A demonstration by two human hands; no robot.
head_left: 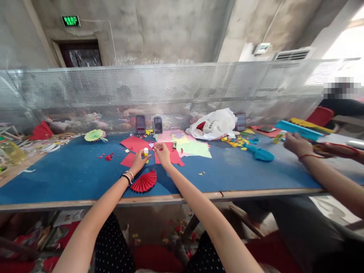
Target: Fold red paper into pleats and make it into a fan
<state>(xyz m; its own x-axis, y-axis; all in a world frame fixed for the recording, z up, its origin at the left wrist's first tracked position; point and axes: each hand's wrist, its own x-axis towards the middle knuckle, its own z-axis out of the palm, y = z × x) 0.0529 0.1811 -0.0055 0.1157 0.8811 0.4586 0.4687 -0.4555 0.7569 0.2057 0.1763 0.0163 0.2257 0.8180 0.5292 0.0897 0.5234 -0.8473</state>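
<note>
My left hand (138, 161) is closed around a yellow glue stick (146, 152) with a white top, held upright over red paper (133, 143). Beside it, the thumb and fingers of my right hand (163, 154) are pinched together; whatever is between them is too small to make out. A small pale paper piece (151, 145) shows between the two hands. Nearer the table edge, below my left hand, lies a pleated red paper fan (144, 182). A small pale green object (174, 145) rests on red paper right of my right hand.
Pale green paper (196, 149), a white plastic bag (213, 125) and two phones (158, 125) stand or lie toward the perforated metal screen (170, 87). Red scraps (108, 157) and a green paper rosette (95, 135) are leftward. At right, a co-worker's hand (297, 145) is near red-handled scissors (338, 148).
</note>
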